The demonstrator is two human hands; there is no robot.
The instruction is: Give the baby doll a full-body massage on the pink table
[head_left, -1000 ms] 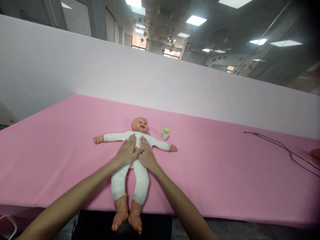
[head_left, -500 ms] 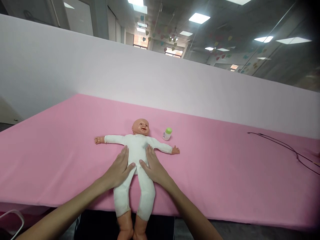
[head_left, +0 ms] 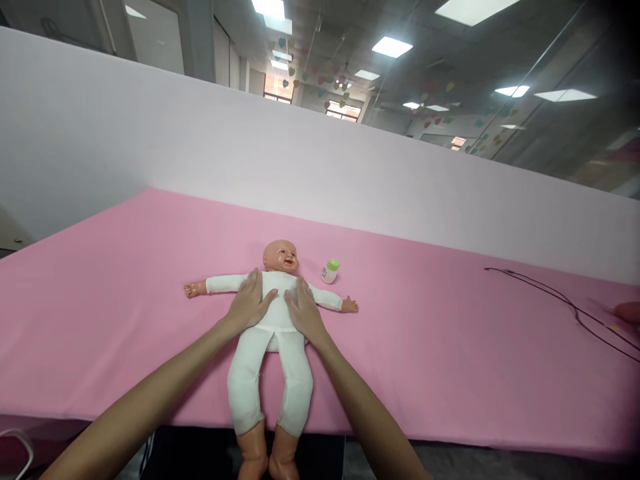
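In the head view, the doll (head_left: 277,316) lies on its back on the pink cloth (head_left: 430,353), its head toward 12 o'clock and its feet toward 6 o'clock, reaching beyond the near edge. The left hand (head_left: 251,301) rests flat on the trunk at its 9 o'clock side, and the right hand (head_left: 306,309) at its 3 o'clock side. Both hands are wide, thumbs spread from the fingers, grasping nothing. The bottle (head_left: 331,271) stands near, at 2 o'clock from the trunk; the cable (head_left: 553,292) lies well apart at 3 o'clock.
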